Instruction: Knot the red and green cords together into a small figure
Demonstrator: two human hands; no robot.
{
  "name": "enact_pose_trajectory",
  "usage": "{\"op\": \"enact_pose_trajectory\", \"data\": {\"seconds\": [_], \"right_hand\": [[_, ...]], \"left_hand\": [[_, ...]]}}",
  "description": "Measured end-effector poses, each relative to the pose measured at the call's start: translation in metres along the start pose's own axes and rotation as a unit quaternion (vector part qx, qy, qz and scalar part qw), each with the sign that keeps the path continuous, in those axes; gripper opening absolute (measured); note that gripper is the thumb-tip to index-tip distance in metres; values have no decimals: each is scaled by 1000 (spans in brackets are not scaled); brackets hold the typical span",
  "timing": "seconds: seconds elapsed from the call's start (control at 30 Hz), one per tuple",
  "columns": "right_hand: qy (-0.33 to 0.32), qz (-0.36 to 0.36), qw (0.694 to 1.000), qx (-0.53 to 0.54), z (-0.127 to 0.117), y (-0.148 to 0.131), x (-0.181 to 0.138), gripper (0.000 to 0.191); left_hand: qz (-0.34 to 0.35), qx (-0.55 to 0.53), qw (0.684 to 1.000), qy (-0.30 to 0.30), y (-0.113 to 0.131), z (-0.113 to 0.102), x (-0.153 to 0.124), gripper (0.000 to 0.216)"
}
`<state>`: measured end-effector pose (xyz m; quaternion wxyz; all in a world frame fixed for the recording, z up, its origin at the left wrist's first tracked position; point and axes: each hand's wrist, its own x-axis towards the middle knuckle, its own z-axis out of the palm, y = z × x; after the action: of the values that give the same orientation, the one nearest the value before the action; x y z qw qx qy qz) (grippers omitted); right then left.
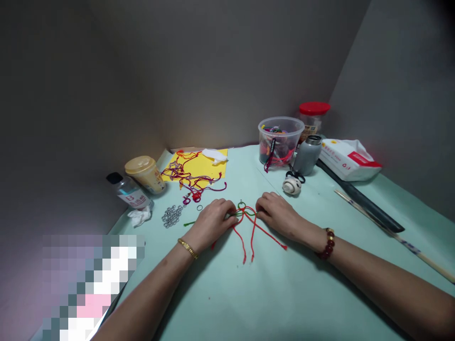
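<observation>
A small metal ring (241,205) lies on the pale green table (270,293) with red cords (249,232) and a green cord (249,213) knotted to it. The red ends trail toward me. My left hand (212,220) rests curled at the left of the knot, fingers pinched on the cords. My right hand (277,214) sits at the right of the knot, fingers closed on the cords there. A gold bangle is on my left wrist, a dark red bead bracelet on my right.
A heap of metal rings (172,215) and tangled cords on yellow paper (199,166) lie at the left, with a lidded cup (145,174) and a bottle (130,192). Behind: a plastic tub (280,139), grey flask (307,154), scissors (295,176), tissue pack (348,158), chopsticks (391,232).
</observation>
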<state>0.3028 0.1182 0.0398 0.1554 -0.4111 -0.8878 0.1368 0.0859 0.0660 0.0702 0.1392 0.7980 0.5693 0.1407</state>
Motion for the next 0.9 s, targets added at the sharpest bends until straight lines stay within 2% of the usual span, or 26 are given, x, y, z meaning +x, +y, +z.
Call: {"op": "enact_pose_trajectory", "data": {"seconds": [0.17,0.3,0.37,0.5,0.67,0.9], "right_hand": [[-15,-19,999,21,2,1,1,11],[-15,-6,999,42,3,2,1,13],[-18,-3,999,42,4,2,2,21],[-39,-24,998,37,3,3,5,35],[-53,-52,996,43,1,5,4,42],[-38,-50,994,85,1,7,10,22]], "left_hand": [[10,18,999,-26,0,1,7,11],[6,31,999,-5,-3,5,7,16],[-5,31,1000,3,-4,7,7,16],[-7,5,1000,11,-9,9,8,16],[15,6,1000,25,-15,15,10,21],[7,30,998,51,-15,19,11,19]]}}
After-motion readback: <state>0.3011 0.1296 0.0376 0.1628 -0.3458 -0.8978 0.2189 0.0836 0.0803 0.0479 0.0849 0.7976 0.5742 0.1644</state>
